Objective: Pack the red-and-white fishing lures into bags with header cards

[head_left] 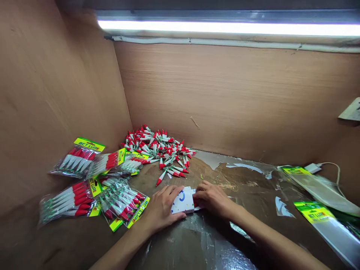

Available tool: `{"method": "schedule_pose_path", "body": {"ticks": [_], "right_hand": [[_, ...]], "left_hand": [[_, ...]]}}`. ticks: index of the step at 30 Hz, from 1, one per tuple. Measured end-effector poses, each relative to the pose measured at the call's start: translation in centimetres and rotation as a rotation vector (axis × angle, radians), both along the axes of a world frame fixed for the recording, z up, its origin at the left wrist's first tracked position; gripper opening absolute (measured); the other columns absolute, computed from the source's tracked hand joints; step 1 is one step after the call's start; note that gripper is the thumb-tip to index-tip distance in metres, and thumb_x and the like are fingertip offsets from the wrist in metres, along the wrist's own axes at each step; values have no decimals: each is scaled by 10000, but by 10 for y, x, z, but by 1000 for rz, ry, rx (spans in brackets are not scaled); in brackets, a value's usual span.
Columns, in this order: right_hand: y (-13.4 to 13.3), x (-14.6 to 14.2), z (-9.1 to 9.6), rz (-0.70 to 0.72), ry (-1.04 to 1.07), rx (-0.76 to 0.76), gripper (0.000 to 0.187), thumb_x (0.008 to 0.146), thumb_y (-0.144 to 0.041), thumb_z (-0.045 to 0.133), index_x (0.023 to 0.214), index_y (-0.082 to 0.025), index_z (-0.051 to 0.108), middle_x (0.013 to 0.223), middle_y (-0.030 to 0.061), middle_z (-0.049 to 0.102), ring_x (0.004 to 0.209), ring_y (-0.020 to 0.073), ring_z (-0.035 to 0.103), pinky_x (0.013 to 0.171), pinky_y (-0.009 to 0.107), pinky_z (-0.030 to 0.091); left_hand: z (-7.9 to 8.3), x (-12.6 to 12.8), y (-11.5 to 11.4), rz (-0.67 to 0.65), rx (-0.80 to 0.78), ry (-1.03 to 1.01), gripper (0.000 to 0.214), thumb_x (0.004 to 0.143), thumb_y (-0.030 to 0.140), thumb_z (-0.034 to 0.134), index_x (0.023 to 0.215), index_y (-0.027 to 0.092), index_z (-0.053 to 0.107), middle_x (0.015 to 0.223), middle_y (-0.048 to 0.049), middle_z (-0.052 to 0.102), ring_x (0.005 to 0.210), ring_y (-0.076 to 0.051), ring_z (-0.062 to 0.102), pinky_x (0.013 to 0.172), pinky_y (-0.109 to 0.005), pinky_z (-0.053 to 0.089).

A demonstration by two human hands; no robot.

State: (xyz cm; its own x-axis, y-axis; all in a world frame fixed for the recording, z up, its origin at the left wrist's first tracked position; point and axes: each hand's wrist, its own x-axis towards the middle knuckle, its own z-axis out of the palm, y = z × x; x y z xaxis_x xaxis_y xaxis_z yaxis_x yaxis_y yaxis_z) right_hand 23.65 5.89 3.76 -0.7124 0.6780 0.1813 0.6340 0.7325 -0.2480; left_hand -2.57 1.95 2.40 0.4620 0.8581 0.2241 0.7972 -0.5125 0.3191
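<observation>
My left hand point(164, 206) is wrapped round a small white box point(182, 200) with a blue mark and small coloured specks, low over the table. At the box's right end, my right hand point(210, 197) has its fingers curled together. A bit of red, like the lures' coloured ends, shows beside those fingertips; most of what they grip is hidden. Behind the hands lies a heap of red-and-white fishing lures point(157, 146), with a few loose lures point(176, 171) at its near edge.
Filled, clear lure packs point(77, 159) with yellow-green header cards lie on the left, several of them overlapping. Flat header-card bags point(317, 213) lie on the right beside a white plug and cable point(313, 168). Wooden panels point(225, 97) enclose the table under a strip light point(225, 27).
</observation>
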Motion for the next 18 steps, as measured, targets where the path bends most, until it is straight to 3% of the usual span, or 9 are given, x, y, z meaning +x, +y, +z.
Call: {"method": "schedule_pose_path", "body": {"ticks": [2,6,9,12,15,18], "right_hand": [[15,-9,11,88,22,-21,137,934,-279,620,928,-260,756,1046,44,712,931,191,599,765,262,417],[54,-51,29,61,95,89,218,957,-187,532,1067,-212,718,982,62,721,912,188,610,789,269,432],[76,-109,27,278,-13,191,317,886,-154,601,1188,-217,671,1059,63,723,955,206,596,781,274,432],[90,-154,20,458,-152,239,277,895,-175,594,1156,-207,682,989,68,732,936,224,589,743,280,429],[98,-170,16,494,-208,233,214,915,-190,574,1080,-207,710,923,67,724,896,225,591,712,277,423],[101,-160,19,502,-172,215,258,930,-195,564,1159,-215,683,1003,81,703,952,226,589,756,285,437]], "left_hand": [[0,0,-1,4,0,4,821,711,513,815,1413,325,434,1265,-47,594,1124,-297,573,948,-409,482],[1,0,-3,4,10,44,766,711,549,799,1364,301,484,1245,-60,592,1109,-310,568,938,-421,482],[-1,-2,-4,39,5,93,631,727,558,775,1246,266,568,1171,-77,612,1067,-323,575,900,-433,487],[0,-4,-6,45,-10,100,629,726,558,775,1241,265,565,1130,-71,621,1030,-313,584,875,-422,489],[2,-4,-7,2,-12,92,632,716,559,786,1235,276,561,1142,-54,609,1041,-305,573,879,-410,487],[4,-4,-7,6,-14,99,659,722,551,784,1273,280,545,1168,-61,600,1062,-313,565,903,-429,484]]}}
